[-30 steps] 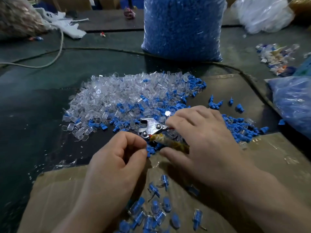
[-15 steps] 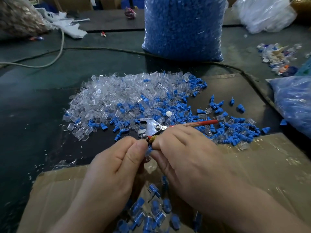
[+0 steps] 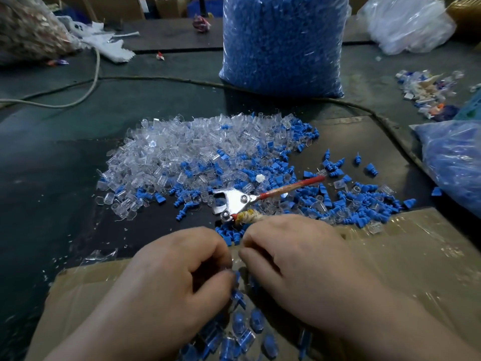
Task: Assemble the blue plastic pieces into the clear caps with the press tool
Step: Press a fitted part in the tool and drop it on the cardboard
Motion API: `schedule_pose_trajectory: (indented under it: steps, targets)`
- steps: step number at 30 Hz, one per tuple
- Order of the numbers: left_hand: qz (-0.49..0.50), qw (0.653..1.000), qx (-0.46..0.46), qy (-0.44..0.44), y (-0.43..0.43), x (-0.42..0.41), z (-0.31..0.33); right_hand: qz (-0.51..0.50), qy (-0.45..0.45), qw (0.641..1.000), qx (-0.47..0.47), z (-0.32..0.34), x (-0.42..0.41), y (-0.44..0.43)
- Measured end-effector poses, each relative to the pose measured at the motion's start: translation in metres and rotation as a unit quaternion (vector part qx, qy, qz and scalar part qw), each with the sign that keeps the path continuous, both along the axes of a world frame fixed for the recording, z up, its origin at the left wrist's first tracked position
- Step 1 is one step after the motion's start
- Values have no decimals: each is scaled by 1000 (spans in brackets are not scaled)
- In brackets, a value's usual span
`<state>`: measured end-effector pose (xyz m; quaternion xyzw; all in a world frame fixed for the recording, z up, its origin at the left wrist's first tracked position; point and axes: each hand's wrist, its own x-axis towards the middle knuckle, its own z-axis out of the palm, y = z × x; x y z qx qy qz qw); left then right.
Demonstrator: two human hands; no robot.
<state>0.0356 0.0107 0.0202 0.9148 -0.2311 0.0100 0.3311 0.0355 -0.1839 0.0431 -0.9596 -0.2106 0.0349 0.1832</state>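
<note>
A heap of clear caps [image 3: 177, 155] mixed with loose blue pieces [image 3: 346, 201] lies on the dark table. The metal press tool [image 3: 234, 200] rests on the heap, its red handle [image 3: 294, 186] pointing right and its wrapped handle [image 3: 247, 216] running under my right hand. My left hand [image 3: 177, 277] and my right hand [image 3: 296, 261] meet fingertip to fingertip over the cardboard box [image 3: 390, 256]. My left thumb and forefinger pinch a small blue piece [image 3: 237, 276]. My right fingers curl toward it, their tips hidden. Capped blue pieces [image 3: 247, 332] lie in the box below.
A tall bag of blue pieces [image 3: 283, 43] stands behind the heap. Another blue-filled bag [image 3: 455, 162] lies at the right, a clear bag [image 3: 406, 24] at the back right. A cable [image 3: 91, 82] crosses the table. Scrap bits [image 3: 429, 92] sit at the right.
Both hands have drawn back from the tool toward me and come together over the box. My right hand has lifted off the heap, uncovering the red handle. The tool has stayed put.
</note>
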Motion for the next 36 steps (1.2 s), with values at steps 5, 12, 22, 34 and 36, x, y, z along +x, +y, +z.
schedule_pose_trajectory:
  steps: [5,12,22,34,36]
  targets:
    - [-57,997,44,-13,-5,0,-1,-17,-28,999,-5,-6,4,-5]
    - [312,947,35,-67,17,15,-7,42,-56,994,-80,-17,11,1]
    - [308,933,188,15,22,26,-10,92,7,991,-96,-9,2,1]
    - [280,960,19,-15,2,20,-12,5,18,999,-29,-12,14,-3]
    - [252,968,-10,4,-3,16,-13,15,-6,999,-45,-15,15,-1]
